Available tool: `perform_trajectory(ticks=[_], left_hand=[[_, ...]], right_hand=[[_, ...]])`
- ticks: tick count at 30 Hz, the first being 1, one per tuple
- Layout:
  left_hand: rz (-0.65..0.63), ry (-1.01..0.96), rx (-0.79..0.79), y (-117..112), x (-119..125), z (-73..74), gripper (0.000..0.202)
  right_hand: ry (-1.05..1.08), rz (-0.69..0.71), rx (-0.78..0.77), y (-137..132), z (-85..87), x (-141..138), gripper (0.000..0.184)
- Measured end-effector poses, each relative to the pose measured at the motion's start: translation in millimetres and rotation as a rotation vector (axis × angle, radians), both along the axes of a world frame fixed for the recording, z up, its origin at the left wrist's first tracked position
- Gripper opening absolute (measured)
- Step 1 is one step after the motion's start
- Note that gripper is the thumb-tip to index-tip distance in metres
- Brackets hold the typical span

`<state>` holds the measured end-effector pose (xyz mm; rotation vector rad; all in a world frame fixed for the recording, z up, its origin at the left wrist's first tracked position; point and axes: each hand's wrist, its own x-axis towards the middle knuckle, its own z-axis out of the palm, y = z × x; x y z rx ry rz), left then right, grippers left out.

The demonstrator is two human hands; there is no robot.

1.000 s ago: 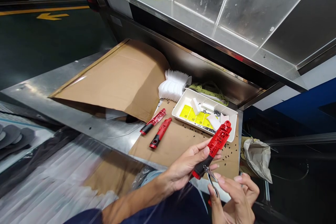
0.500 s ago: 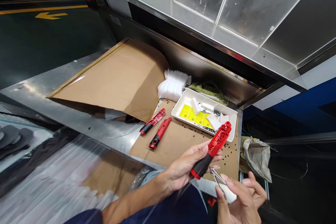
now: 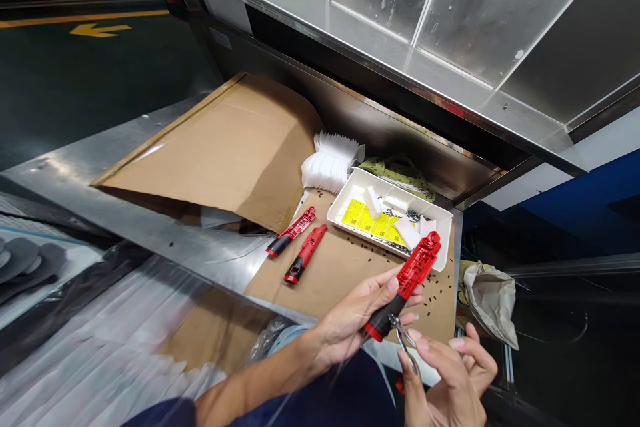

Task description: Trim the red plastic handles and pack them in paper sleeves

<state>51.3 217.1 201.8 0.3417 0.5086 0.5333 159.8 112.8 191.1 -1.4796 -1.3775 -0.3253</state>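
My left hand [image 3: 350,320] is closed round a red and black plastic handle part [image 3: 407,280], held tilted with its red end up to the right above the cardboard sheet [image 3: 340,267]. My right hand [image 3: 450,380] pinches small metal cutters [image 3: 403,340], their tips at the black lower end of the held part. Two more red and black parts [image 3: 293,230] [image 3: 306,253] lie side by side on the cardboard to the left.
A white tray [image 3: 350,197] with yellow labels and white pieces stands behind the held part. A stack of white pieces [image 3: 330,163] and a large bent cardboard sheet [image 3: 225,147] lie further left on the steel bench [image 3: 150,227]. Crumpled paper [image 3: 487,300] hangs at right.
My right hand, which had dropped away to the right with the cutters, has come back up so that the cutter tips are at the part's lower end again.
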Motion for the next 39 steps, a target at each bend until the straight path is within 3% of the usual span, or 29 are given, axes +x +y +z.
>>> perform_trajectory(ticks=[4,9,15,18,23,30,39], left_hand=[[0.022,0.001,-0.003,-1,1,-0.5,0.068],[0.047,-0.059,-0.041,-1,2,-3.5,0.043],[0.046,-0.017,-0.086,-2,-2,4.9,0.025],[0.055,0.016,-0.075,-3,-2,5.2,0.028],[0.033,-0.008,-0.04,-2,1,0.3,0.058],[0.009,0.03,-0.009,2,2,4.8,0.07],[0.023,-0.008,-0.02,-1,4,3.3,0.058]], right_hand=[[-0.017,-0.004,0.025,-1,-5.1,4,0.011],[-0.004,-0.093,0.157,-5,-11.3,18,0.015],[0.008,0.018,0.033,-1,-2.9,10,0.01],[-0.018,0.039,0.03,1,-1.7,7,0.011],[0.0,0.032,-0.005,2,-0.8,5,0.009],[0.002,0.033,-0.026,2,2.9,2,0.009],[0.057,-0.031,0.007,-4,1.6,8,0.017]])
